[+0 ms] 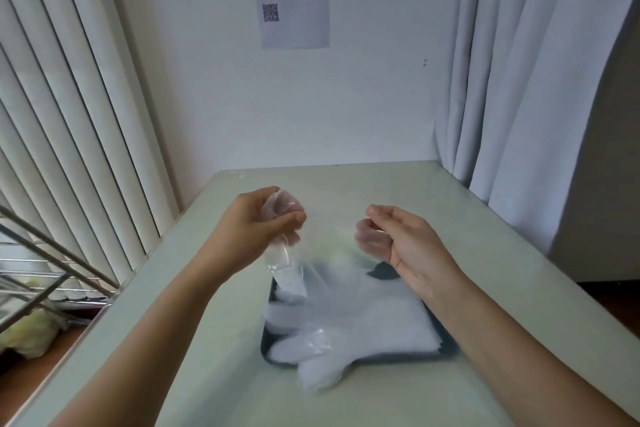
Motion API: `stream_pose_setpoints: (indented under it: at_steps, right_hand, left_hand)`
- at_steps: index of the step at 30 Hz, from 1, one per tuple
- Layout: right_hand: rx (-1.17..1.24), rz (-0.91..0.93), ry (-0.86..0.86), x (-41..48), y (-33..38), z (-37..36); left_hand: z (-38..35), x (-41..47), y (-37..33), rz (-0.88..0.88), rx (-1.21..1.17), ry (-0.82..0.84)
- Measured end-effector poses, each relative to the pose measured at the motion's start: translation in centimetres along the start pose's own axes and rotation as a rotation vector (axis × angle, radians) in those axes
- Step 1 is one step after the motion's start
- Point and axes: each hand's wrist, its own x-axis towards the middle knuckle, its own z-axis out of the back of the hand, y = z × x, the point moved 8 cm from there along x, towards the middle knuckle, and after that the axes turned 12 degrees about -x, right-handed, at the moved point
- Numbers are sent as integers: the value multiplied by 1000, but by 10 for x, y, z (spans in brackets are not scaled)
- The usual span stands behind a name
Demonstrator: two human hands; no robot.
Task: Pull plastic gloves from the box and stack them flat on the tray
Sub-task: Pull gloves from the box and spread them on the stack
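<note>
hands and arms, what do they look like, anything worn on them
The left hand and right hand are bare, with no gloves worn on them. Both arms are uncovered down to the frame's edge: no sleeves in view. No watch, ring or bracelet shows, and no markings either.

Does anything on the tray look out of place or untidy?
Yes. The stack of gloves is not fully on the tray: some glove fingers hang over its near rim onto the table.
</note>
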Motion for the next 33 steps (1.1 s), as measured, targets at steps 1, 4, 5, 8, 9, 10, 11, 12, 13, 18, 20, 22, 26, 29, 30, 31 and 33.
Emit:
stream_pose_setpoints:
  at_steps: [1, 4, 5, 8, 9, 10, 11, 12, 13, 18, 20, 22, 26, 29, 30, 31, 33]
  right_hand:
    - [-29, -5, 43, -1, 2, -5]
    - [-43, -103, 217, -7, -5, -29]
    - [-13, -118, 234, -7, -9, -33]
    - [61, -40, 149, -2, -8, -33]
    - [55, 14, 112, 1, -5, -31]
    - [33, 50, 85, 2, -3, -30]
    - [-7, 84, 60, 3, -2, -27]
    - [-43, 97, 30, 2, -2, -24]
    - [-74, 95, 11, 3, -5, -21]
    - [-224, -133, 228, 1, -47, -20]
    - [-248, -136, 284, 1, -56, -21]
    - [-265, -105, 281, 5, -56, -21]
    - [-210, -21, 406, 12, -51, -32]
    - [-251, -9, 510, 13, -53, -47]
    - [-256, 2, 502, 16, -55, -51]
    - [-244, 21, 476, 18, -54, -54]
    - [-180, 67, 379, 24, -49, -60]
  left_hand:
    - [3, -1, -2, -10, -15, -23]
    - [12, -3, -5, -52, -36, -105]
    - [16, -3, -6, -68, -33, -133]
    - [25, -5, -7, -107, -23, -195]
    - [26, -6, -7, -118, -12, -210]
    - [26, -7, -7, -127, 5, -221]
    - [24, -8, -5, -131, 22, -229]
    - [21, -9, -1, -126, 34, -233]
    - [17, -10, 4, -112, 37, -233]
    - [-4, -10, 40, 59, -109, -205]
    - [-4, -6, 47, 95, -152, -210]
    - [-3, -3, 52, 131, -163, -204]
    - [5, -1, 73, 290, -339, -209]
    - [14, -3, 84, 406, -533, -232]
    - [16, -4, 86, 434, -573, -232]
    - [19, -4, 86, 453, -593, -229]
    - [26, -4, 86, 457, -590, -234]
